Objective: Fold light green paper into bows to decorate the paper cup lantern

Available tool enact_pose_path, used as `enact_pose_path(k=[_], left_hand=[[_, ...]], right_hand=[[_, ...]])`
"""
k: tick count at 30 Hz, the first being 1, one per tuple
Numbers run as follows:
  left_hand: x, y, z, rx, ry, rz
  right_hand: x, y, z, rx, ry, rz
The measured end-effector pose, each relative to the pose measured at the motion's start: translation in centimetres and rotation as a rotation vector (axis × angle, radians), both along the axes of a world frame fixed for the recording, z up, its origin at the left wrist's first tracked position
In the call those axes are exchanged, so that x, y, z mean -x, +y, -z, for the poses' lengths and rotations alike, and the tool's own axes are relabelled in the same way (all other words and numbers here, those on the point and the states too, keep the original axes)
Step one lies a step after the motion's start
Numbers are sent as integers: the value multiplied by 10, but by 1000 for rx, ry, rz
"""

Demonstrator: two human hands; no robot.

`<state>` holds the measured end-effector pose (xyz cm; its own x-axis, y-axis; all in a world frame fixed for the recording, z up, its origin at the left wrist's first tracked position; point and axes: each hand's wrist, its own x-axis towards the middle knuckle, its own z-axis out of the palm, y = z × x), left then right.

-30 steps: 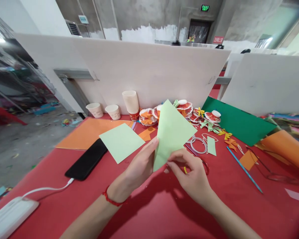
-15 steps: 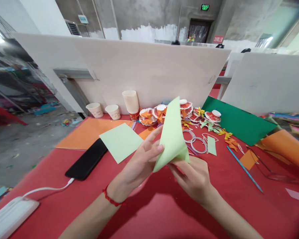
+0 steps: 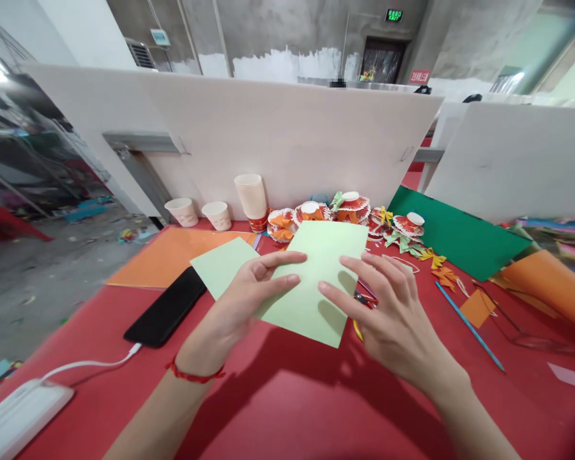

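At the far left a white power bank [image 3: 22, 418] lies at the edge of the red tabletop [image 3: 292, 409], its cable running to a black phone [image 3: 167, 314]. That cable crosses bare tabletop close to the left forearm; a sweep of the elbow could likely snag it and drag the phone.

The left hand [image 3: 237, 305] has its fingers lying flat on a light green paper sheet [image 3: 316, 281], thumb apparently underneath, so its grip reads as a light pinch on the sheet's left edge. The sheet lies low over the middle of the tabletop, partly covering a second light green sheet [image 3: 220, 268], which rests beside an orange sheet [image 3: 172, 255]. Being the same colour and overlapped, the two green sheets could be caught up together.

The right hand [image 3: 393, 319] has its fingers spread wide, fingertips resting on the sheet's right part; it presses and closes on nothing. Uneven pressure from the two hands might crease or skew the paper. Just under its fingers lie scissors [image 3: 364, 300], mostly hidden, so a blind reach could meet the blades.

Paper cups [image 3: 252, 198] and paper decorations [image 3: 352, 207] stand behind, near enough for a lifted sheet to knock them.

Only the green exit sign [image 3: 393, 14] above the far door carries writing, too small to read surely.
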<state>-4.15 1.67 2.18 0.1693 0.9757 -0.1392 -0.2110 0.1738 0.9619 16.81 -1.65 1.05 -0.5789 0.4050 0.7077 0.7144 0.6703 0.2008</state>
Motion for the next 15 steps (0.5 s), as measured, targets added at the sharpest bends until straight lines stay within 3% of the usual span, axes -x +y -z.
enact_pose_path(k=[5,10,15], left_hand=[[-7,-2,5,-102,-64,109],[-18,-13,6,42,-250,-17],[-36,-26,14,74,-417,52]], right_hand=[[2,0,2,-5,-31,-77],[7,2,10,10,-23,-10],[16,1,17,28,61,-99]])
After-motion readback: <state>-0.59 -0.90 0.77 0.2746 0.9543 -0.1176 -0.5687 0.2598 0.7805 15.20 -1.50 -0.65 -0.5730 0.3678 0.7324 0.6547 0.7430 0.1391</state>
